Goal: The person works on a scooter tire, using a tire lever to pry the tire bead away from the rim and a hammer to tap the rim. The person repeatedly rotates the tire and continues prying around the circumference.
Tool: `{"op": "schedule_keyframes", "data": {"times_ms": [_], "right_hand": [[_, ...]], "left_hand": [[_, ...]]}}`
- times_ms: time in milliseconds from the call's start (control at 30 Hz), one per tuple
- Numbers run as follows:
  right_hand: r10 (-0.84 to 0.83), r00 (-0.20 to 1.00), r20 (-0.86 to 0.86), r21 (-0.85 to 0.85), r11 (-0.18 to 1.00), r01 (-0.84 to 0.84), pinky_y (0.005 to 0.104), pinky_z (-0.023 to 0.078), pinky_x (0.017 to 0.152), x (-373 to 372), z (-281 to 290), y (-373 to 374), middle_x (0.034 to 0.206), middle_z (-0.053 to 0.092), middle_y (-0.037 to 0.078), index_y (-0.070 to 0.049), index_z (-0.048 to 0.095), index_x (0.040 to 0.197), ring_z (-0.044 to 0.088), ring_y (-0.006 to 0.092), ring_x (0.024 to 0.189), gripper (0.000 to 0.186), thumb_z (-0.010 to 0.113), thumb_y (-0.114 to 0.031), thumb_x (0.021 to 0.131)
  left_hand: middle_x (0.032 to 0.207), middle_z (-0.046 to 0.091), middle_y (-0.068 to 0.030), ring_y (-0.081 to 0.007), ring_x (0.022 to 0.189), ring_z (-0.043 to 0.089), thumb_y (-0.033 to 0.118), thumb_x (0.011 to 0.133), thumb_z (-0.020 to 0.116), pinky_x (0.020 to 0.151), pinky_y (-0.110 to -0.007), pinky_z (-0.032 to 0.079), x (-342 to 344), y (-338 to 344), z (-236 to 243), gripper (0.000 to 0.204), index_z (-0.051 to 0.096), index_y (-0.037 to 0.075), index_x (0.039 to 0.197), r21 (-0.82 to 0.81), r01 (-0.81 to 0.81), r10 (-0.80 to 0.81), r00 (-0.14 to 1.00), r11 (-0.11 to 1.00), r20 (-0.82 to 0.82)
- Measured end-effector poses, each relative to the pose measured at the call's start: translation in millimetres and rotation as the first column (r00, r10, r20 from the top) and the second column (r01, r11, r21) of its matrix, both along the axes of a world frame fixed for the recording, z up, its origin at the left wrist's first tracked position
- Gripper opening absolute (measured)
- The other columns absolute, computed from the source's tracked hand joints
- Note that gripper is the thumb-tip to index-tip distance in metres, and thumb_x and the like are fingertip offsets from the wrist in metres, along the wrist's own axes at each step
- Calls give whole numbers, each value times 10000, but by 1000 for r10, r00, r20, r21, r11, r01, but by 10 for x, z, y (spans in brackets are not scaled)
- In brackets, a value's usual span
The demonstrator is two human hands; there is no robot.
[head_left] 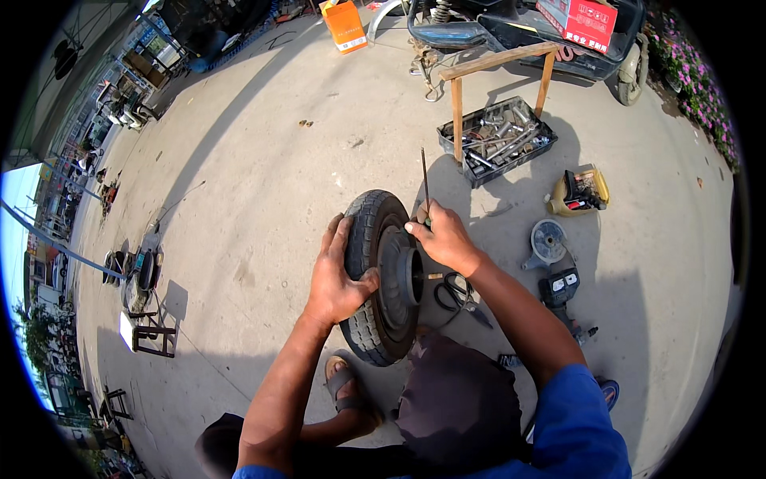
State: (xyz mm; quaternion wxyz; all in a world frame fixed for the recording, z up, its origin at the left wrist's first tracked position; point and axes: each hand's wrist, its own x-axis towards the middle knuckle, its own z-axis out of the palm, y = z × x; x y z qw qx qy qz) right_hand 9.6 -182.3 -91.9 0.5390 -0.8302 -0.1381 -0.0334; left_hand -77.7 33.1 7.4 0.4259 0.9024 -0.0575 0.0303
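Observation:
A small wheel with a black treaded tyre (369,326) and a grey metal hub (394,275) stands upright on the ground between my feet. My left hand (339,289) grips the tyre from the left, its fingers over the tread and the thumb toward the rim. In my right hand (448,238), closed at the tyre's upper right side, is a screwdriver (424,176). Its thin dark shaft points up and away from me; most of its greenish handle is hidden in the fist. A black cable (453,297) comes from the hub's right side.
Right of the wheel lie a grey metal hub part (548,241) and a power tool (560,287). Farther off are a cut yellow container (576,195), a black crate of tools (511,144) under a wooden frame (499,61), an orange box (343,27) and a parked vehicle (519,36).

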Motion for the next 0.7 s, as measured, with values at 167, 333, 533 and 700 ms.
{"op": "schedule_keyframes", "data": {"times_ms": [167,333,533,700], "right_hand": [[22,997,68,27,999,-24,460,503,752,30,-84,106,856,674,196,-9,573,943,647,430,837,205,753,-97,895],[52,995,81,29,998,-55,475,491,739,60,-158,159,826,644,192,-8,565,954,632,437,826,195,743,-16,873],[100,972,211,50,992,-113,463,485,721,66,-201,163,834,633,186,-6,554,965,623,428,805,205,725,34,858],[133,954,268,11,990,-142,466,491,718,66,-158,148,833,627,178,-2,550,968,627,424,801,201,696,69,848]], "left_hand": [[1572,385,-304,-402,1483,393,109,694,752,1225,-438,334,34,79,-36,944,362,-133,1518,7,3,-3,1000,1000,5],[1571,388,-309,-404,1486,390,119,689,745,1226,-436,331,51,88,9,944,367,-130,1517,9,-3,3,1000,1000,-13],[1572,385,-315,-409,1482,399,118,685,734,1222,-441,343,78,92,-13,937,373,-130,1513,-4,2,-2,1000,1000,-3],[1566,388,-320,-416,1478,403,114,681,727,1219,-445,350,92,58,30,935,374,-132,1512,-3,0,0,1000,1000,-22]]}}
